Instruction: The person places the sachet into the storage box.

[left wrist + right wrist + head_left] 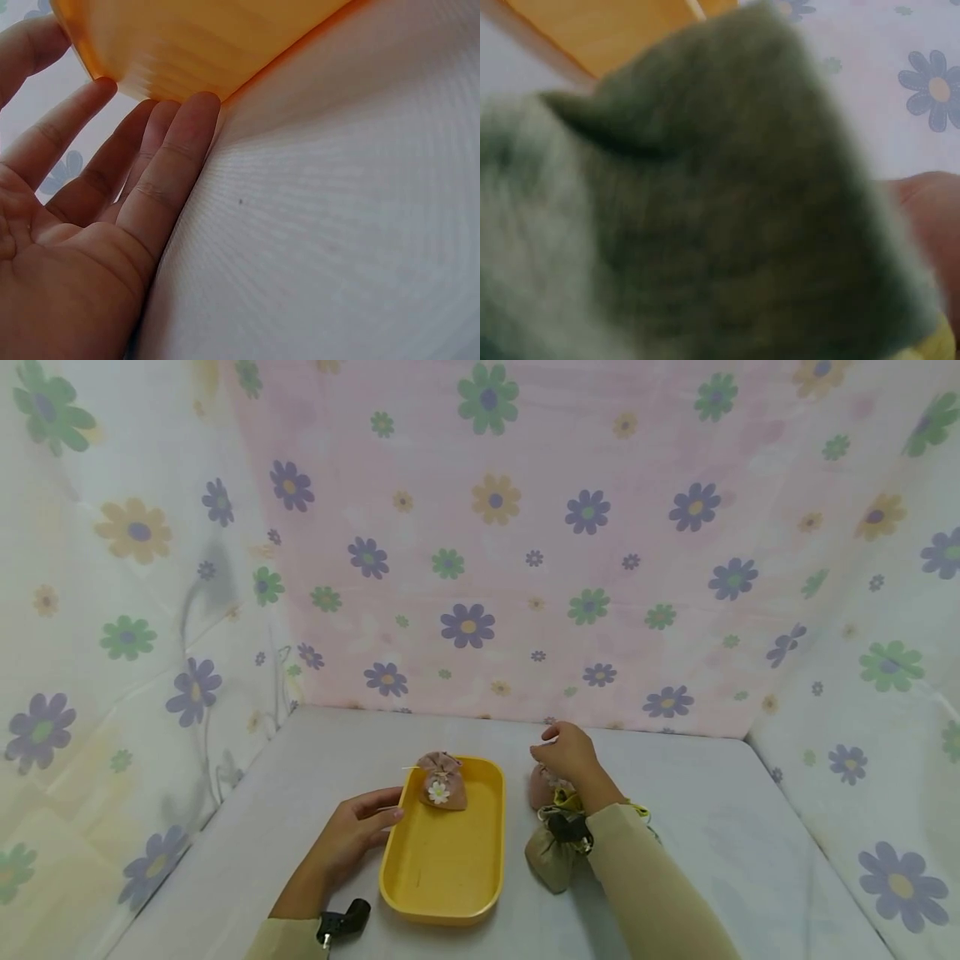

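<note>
My left hand [356,831] is at the left side of a yellow tray [442,877]. In the left wrist view, fairly straight fingers [169,176] touch the tray's outer wall. Inside the tray's far end sits a pinkish-brown drawstring pouch [448,793] with a white flower. Over on the right, my right hand [572,756] is bent above a second pinkish pouch [540,787]; I cannot tell whether the fingers grip it. Below the right wrist lies a green pouch [551,860], and a blurred green pouch [735,195] hides most of the right wrist view.
Something yellow-green [567,799], partly hidden by the right forearm, lies among the pouches. The table [330,743] has a white cover. Flower-printed cloth [465,677] closes off the back and both sides.
</note>
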